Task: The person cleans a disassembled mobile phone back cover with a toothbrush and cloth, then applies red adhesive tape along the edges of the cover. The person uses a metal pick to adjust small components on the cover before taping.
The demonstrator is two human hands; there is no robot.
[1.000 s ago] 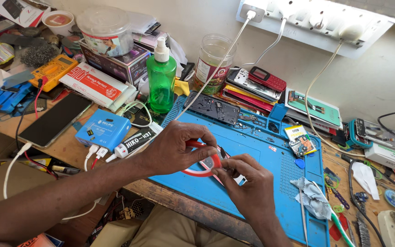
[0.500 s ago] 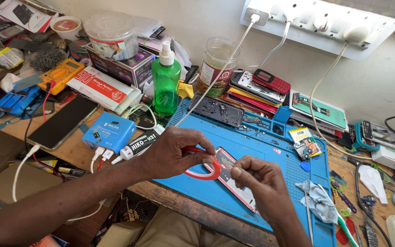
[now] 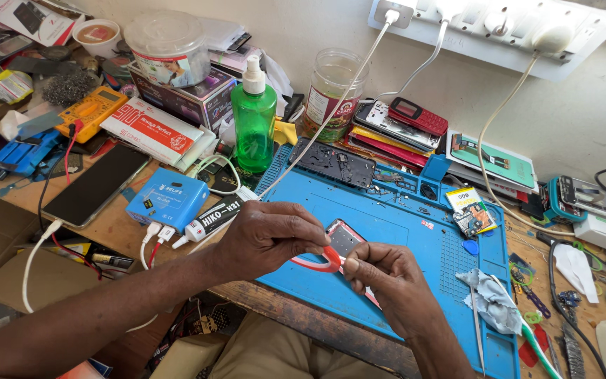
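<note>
Here, the blue mat [image 3: 415, 231] is filling the centre and lower right of the frame, with both hands working over its near-left part. The left hand [image 3: 268, 238] is curling shut, pinching a red tape roll [image 3: 320, 261]; the right hand [image 3: 387, 281] is closing thumb and forefinger on the tape's free end, above a phone [image 3: 345, 235] lying on the mat. Judgement: tape is being drawn off; the next move is calling for a steady, even pull. Containers, upper frame: the lidded tub [image 3: 170, 42] is showing unclear contents; the green bottle [image 3: 254, 116] is holding liquid; the jar [image 3: 331, 91] is looking partly filled.
</note>
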